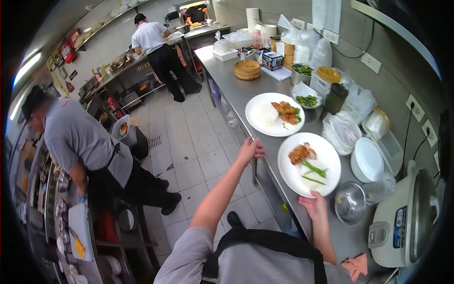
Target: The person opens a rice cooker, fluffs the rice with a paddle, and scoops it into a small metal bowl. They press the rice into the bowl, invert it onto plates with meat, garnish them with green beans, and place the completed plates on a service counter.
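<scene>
My right hand (314, 207) grips the near edge of a white plate (287, 179) on the steel counter. That plate carries browned, sliced meat (301, 154), a white mound and green beans (314, 171). My left hand (250, 150) is in the air by the counter's front edge, fingers apart and nothing in it. Beyond it lies a second white plate (255, 102) with a mound of rice (265, 115) and glazed meat pieces (286, 112) beside some greens.
A metal bowl (350, 203), a rice cooker (404, 222) and a pink cloth (355, 266) stand at right. Behind the plates are a bowl of greens (307, 98), plastic bags (341, 132) and a bamboo steamer (247, 70). Two co-workers (92, 135) work at left and further back.
</scene>
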Motion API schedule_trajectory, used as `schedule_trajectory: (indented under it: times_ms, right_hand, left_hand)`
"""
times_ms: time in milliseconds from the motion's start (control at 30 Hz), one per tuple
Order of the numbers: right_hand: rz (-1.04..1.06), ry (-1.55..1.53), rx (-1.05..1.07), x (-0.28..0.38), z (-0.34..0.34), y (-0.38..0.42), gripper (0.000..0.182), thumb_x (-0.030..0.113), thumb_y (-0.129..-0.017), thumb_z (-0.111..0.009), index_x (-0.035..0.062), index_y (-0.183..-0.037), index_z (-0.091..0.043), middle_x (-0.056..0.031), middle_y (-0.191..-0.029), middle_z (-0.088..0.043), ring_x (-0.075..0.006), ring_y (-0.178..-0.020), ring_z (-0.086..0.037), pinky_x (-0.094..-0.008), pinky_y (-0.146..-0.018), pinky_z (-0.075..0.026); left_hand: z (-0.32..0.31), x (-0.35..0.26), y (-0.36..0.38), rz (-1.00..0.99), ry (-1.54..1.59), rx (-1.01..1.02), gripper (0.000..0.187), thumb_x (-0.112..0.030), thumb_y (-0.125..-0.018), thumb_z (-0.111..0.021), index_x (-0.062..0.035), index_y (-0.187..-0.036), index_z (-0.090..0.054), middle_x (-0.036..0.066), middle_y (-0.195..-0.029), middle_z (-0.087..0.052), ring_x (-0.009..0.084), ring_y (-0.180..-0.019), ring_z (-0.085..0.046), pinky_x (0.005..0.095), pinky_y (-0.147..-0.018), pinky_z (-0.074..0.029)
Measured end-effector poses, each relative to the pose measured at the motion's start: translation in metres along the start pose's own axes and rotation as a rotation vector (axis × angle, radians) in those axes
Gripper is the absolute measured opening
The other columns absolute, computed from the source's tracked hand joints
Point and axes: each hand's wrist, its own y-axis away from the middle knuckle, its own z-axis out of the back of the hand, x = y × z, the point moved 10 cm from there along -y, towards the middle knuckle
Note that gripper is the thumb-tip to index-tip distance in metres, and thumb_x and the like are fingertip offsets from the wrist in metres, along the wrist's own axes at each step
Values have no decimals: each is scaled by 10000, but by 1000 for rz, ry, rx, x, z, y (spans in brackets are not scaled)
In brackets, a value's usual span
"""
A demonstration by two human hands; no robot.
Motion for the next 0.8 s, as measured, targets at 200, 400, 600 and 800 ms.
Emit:
schedule_trajectory:
  times_ms: [200, 400, 600, 800]
  right_hand:
    - [221, 48, -286, -2, -1, 46, 365, 150, -726, -526, -45, -1029, -471, -171, -848, -596, -253, -608, -600, -336, -459, -510]
    - [339, 50, -556, 24, -57, 100, 332, 183, -708, -525, -5, -981, -513, -114, -736, -611, -205, -480, -571, -306, -367, -493]
    - [377, 63, -580, 78, -155, 59, 377, 84, -729, -549, 24, -1092, -465, -116, -975, -577, -241, -816, -570, -366, -503, -476]
    - [424, 164, -345, 103, -268, -90, 330, 191, -717, -513, -5, -982, -513, -116, -747, -612, -207, -447, -556, -316, -351, -472]
  left_hand:
    - [-18, -1, -57, 261, 104, 317, 473, -198, -860, -424, 14, -1250, -259, 215, -974, -546, 309, -843, -597, 387, -729, -519]
    - [-30, 16, -86, 457, 274, 489, 417, -144, -796, -445, 66, -1153, -397, 209, -1050, -545, 319, -928, -576, 407, -816, -485]
    - [-4, 7, -90, 572, 290, 568, 360, -79, -781, -435, 50, -1117, -432, 161, -963, -584, 257, -809, -616, 361, -699, -541]
    - [136, -53, -84, 740, 340, 495, 375, -83, -749, -492, 16, -1108, -449, 131, -965, -567, 236, -773, -602, 303, -602, -544]
